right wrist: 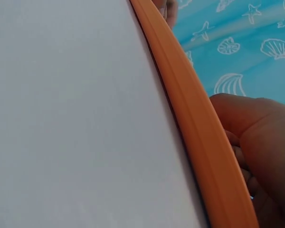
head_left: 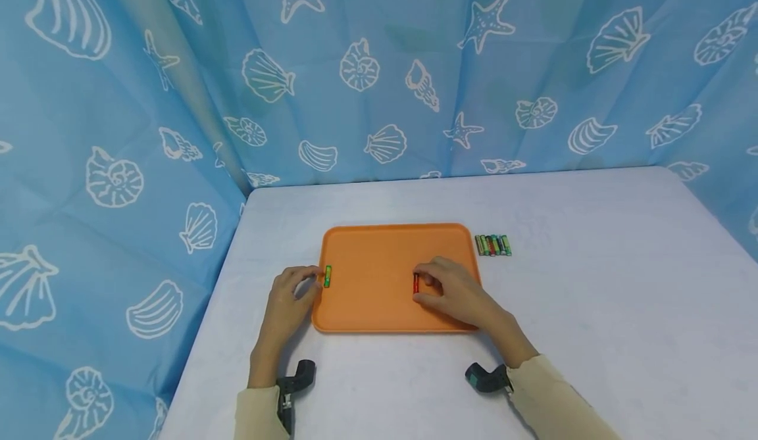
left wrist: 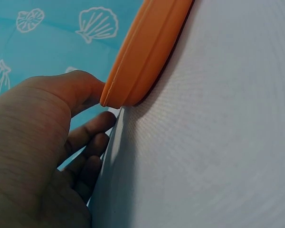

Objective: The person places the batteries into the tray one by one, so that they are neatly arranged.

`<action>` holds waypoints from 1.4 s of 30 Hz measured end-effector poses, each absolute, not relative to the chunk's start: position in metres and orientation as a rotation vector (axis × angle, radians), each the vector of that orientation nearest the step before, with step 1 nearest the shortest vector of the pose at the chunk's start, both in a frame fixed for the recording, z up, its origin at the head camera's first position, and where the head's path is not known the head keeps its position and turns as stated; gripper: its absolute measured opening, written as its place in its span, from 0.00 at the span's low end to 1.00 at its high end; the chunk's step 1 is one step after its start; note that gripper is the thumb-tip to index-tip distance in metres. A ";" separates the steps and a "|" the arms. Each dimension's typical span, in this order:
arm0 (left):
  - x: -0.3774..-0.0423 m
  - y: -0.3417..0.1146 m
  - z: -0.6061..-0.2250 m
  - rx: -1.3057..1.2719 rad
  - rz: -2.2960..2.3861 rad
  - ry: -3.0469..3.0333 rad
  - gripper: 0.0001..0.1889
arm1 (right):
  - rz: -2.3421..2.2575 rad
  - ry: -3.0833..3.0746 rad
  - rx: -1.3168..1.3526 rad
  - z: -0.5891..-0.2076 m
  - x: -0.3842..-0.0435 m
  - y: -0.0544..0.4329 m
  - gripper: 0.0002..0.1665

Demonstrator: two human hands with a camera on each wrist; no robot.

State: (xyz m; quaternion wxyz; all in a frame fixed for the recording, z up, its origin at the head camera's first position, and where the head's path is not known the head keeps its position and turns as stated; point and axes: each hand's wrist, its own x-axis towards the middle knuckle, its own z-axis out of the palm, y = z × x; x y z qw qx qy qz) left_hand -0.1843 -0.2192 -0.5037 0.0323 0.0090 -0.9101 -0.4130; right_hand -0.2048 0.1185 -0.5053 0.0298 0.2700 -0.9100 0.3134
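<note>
An orange tray [head_left: 370,308] lies on the white table. A green battery [head_left: 328,276] rests in it along the left side. My left hand [head_left: 288,302] is at the tray's left rim, thumb and index fingertips beside the green battery with a gap between them. In the left wrist view its thumb overlaps the tray rim, the other fingers loosely bent. Over the right half of the tray, my right hand [head_left: 453,292] pinches a red battery [head_left: 416,283] by its two ends between thumb and finger. The right wrist view hides that battery behind the tray wall [right wrist: 194,118].
A row of several batteries [head_left: 493,245], green, red and dark, lies side by side just right of the tray's far right corner. A blue curtain [head_left: 379,85] with white shells hangs behind and left of the table. Dark wrist mounts [head_left: 299,377] sit at both sleeves.
</note>
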 end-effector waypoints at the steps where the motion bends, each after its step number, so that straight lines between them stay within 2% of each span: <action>1: -0.184 -0.219 -0.504 0.029 -1.273 -2.801 0.15 | 0.963 -2.804 0.831 -0.506 -0.205 0.116 0.23; 42: -0.187 -0.219 -0.506 0.014 -1.265 -2.779 0.15 | 0.952 -2.791 0.865 -0.510 -0.207 0.045 0.23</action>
